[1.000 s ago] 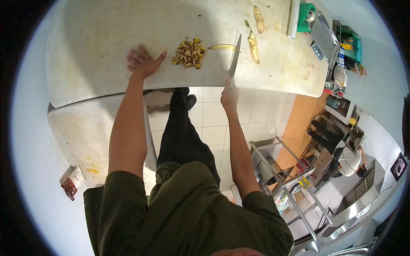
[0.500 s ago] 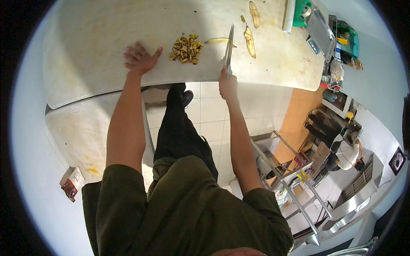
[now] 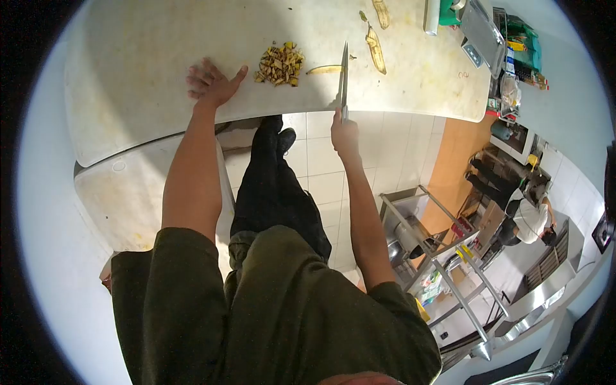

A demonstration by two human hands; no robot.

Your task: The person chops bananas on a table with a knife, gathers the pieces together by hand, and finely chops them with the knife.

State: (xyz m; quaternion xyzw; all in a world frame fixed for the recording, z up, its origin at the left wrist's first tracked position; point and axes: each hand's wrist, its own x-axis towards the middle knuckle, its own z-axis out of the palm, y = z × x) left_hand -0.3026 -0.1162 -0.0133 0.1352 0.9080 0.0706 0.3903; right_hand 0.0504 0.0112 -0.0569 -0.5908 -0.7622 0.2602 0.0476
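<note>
My right hand (image 3: 345, 136) is wrapped round the handle of a long kitchen knife (image 3: 345, 76). It is just off the table's near edge, and the blade points away from me over the tabletop. Under or beside the blade lies a thin strip of banana peel (image 3: 325, 69); I cannot tell whether they touch. Two more pieces, a banana peel (image 3: 375, 50) and another peel (image 3: 381, 13), lie farther right. My left hand (image 3: 217, 85) rests on the table with spread fingers, holding nothing. Between the hands sits a heap of small chopped yellow-and-brown pieces (image 3: 280, 65).
The pale worktable (image 3: 147, 38) curves across the view, with a lower white surface (image 3: 147, 192) at left. A scale (image 3: 472, 54) stands at the table's right end. On the right are a metal rack (image 3: 443, 256) and another person (image 3: 529, 218) farther off.
My view has tilted, so the table sits higher in it. The right hand and knife have drawn slightly back toward me. My left hand stays about where it was on the table.
</note>
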